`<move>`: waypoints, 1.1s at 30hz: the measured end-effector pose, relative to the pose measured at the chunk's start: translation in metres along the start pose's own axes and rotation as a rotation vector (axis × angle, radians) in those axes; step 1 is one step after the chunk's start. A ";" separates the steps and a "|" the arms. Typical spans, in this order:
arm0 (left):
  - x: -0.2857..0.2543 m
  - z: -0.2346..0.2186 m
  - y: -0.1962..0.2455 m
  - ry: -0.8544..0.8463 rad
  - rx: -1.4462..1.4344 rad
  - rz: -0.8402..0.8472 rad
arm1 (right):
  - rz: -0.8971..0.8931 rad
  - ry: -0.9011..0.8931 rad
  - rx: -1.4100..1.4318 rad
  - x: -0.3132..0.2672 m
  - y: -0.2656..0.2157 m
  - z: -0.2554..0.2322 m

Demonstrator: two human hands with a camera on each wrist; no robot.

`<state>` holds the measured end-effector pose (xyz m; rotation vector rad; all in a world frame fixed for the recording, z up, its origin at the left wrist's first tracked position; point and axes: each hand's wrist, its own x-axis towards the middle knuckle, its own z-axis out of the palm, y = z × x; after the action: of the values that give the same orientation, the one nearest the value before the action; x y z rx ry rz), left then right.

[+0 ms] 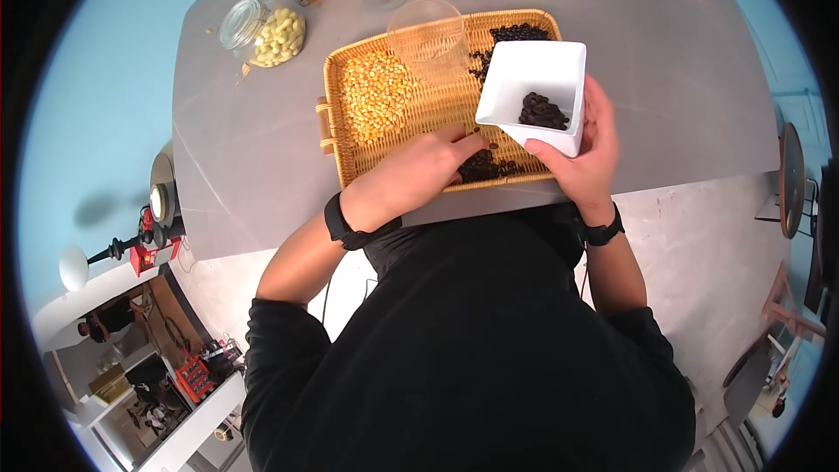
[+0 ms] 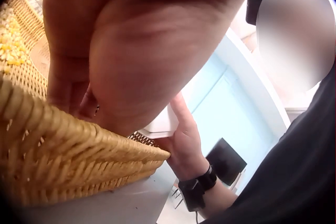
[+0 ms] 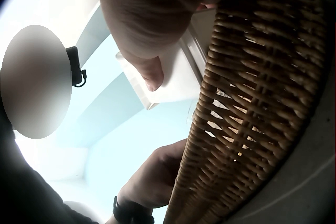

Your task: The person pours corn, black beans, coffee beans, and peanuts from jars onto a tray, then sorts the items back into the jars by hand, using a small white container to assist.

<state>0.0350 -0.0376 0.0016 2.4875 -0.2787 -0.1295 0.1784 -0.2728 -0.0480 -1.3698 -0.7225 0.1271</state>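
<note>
On the grey table [image 1: 682, 114] lies the wicker basket [image 1: 441, 107], its raised wall probably keeping loose pieces in. The left hand [image 1: 415, 168] reaches over its near edge, fingers bent down at the near-right brown beans [image 1: 482, 168]; I cannot tell whether they pinch any. The right hand [image 1: 596, 144] grips the white container [image 1: 524, 70] above the basket's right side, likely so drops land inside. Corn kernels [image 1: 376, 92] lie left, apart, presumably to avoid mixing.

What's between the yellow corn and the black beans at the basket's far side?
In the head view, a clear cup sits between the corn and the black beans, with bare floor of the basket also showing.
</note>
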 end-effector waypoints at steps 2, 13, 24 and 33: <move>0.004 -0.001 0.004 -0.028 0.063 0.047 | 0.011 0.008 -0.011 -0.001 0.002 -0.001; 0.012 -0.010 0.008 -0.178 0.234 0.157 | 0.003 0.020 -0.133 -0.001 0.002 -0.003; -0.001 -0.021 0.002 0.034 0.101 0.114 | -0.026 -0.007 -0.235 -0.001 0.004 -0.005; 0.038 -0.084 0.041 0.196 0.114 0.196 | -0.021 -0.065 -0.267 0.000 0.000 -0.004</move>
<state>0.0784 -0.0301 0.0925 2.5446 -0.4542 0.2157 0.1807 -0.2761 -0.0477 -1.6177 -0.8300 0.0599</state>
